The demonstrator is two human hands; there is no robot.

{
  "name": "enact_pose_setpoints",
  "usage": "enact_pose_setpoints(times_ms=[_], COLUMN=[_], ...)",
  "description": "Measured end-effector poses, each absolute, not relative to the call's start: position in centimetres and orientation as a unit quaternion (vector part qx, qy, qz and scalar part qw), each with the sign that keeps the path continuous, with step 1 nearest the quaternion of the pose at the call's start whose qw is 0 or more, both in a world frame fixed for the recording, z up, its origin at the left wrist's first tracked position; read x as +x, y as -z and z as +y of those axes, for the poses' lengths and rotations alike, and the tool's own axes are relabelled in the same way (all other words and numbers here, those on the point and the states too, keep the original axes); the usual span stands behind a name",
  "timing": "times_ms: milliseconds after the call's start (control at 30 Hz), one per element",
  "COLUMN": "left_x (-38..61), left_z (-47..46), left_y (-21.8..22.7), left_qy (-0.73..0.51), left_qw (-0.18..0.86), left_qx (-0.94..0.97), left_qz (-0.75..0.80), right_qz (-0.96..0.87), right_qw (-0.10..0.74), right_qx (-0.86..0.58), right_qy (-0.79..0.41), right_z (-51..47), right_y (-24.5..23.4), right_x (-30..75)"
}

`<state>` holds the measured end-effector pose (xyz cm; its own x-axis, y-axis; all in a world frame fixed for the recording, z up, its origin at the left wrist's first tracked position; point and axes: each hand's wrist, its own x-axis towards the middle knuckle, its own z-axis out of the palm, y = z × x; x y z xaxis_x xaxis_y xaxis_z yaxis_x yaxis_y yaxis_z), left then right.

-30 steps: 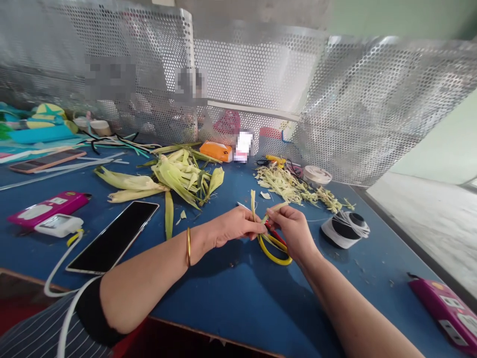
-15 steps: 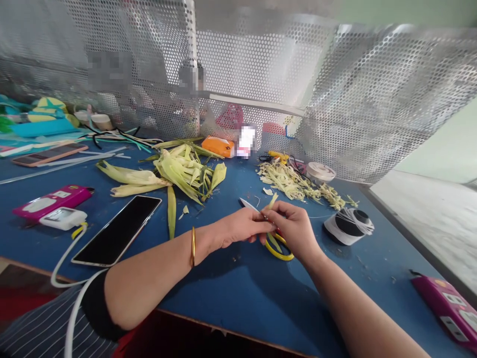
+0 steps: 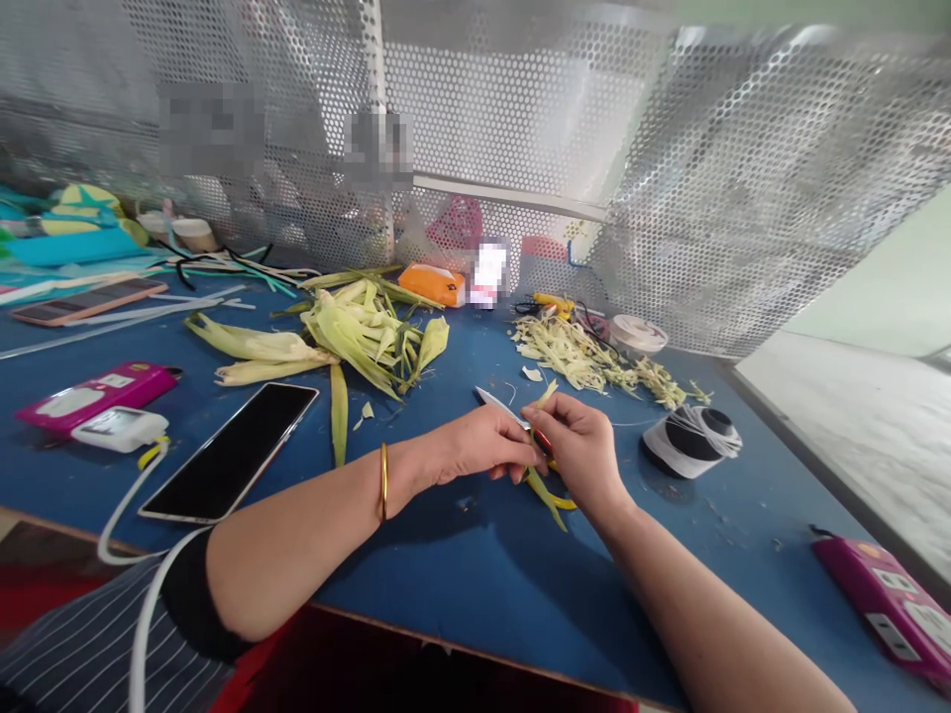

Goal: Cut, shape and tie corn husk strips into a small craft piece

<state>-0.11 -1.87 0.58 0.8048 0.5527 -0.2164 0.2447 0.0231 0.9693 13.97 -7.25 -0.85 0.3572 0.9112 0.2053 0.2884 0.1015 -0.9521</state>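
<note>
My left hand (image 3: 481, 445) and my right hand (image 3: 578, 443) meet over the blue table (image 3: 461, 564), both pinched on a thin green-yellow leaf strip (image 3: 546, 492). One end of the strip pokes up between the fingers; the other trails down onto the table. Scissors (image 3: 499, 405) with yellow and red handles lie under my hands, their blades pointing up and left. A gold bangle (image 3: 384, 481) circles my left wrist.
A pile of green leaves (image 3: 364, 337) lies at the back left, shredded trimmings (image 3: 580, 361) at the back right. A black phone (image 3: 230, 448), pink cases (image 3: 89, 394) (image 3: 888, 604), a thread spool (image 3: 690, 436) and an orange box (image 3: 433, 284) lie around. Perforated metal screens (image 3: 594, 178) wall the back.
The strip, upright between my hands a second ago, has been drawn down and now trails below them. My hands have closed together; the view shifted slightly.
</note>
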Motion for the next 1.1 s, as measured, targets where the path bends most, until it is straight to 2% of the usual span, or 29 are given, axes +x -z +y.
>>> enact_pose_setpoints(times_ms=[100, 200, 267, 333, 433, 533, 833, 933, 1000, 1100], left_x=[0.0, 0.0, 0.0, 0.1, 0.1, 0.1, 0.0, 0.0, 0.0, -0.1], left_z=[-1.8, -1.5, -1.2, -1.1, -1.0, -1.1, -1.4, -1.5, -1.4, -1.0], left_y=[-0.4, -0.2, -0.2, -0.2, -0.1, 0.2, -0.1, -0.2, -0.3, -0.6], left_qy=[-0.138, -0.185, -0.209, -0.222, -0.226, -0.217, -0.170, -0.182, -0.200, -0.243], left_qw=[0.686, 0.715, 0.730, 0.740, 0.730, 0.714, 0.694, 0.708, 0.734, 0.780], left_qx=[0.642, 0.587, 0.558, 0.542, 0.550, 0.573, 0.632, 0.610, 0.565, 0.488], left_qz=[0.313, 0.332, 0.334, 0.332, 0.337, 0.338, 0.301, 0.307, 0.319, 0.308], right_qz=[-0.496, -0.444, -0.370, -0.294, -0.261, -0.300, -0.325, -0.360, -0.416, -0.486], right_qw=[0.555, 0.614, 0.652, 0.660, 0.624, 0.608, 0.642, 0.626, 0.605, 0.587], right_qx=[-0.608, -0.616, -0.623, -0.619, -0.564, -0.521, -0.531, -0.558, -0.604, -0.645], right_qy=[-0.275, -0.216, -0.224, -0.307, -0.474, -0.518, -0.446, -0.410, -0.310, -0.052], right_z=[-6.8, -6.1, -5.7, -5.6, -5.7, -6.0, -6.1, -5.9, -5.8, -6.3], right_y=[0.7, 0.8, 0.9, 1.0, 0.9, 0.6, 1.2, 1.4, 1.2, 0.5], right_x=[14.8, 16.1, 16.7, 16.8, 16.4, 15.8, 15.4, 15.6, 16.0, 16.5])
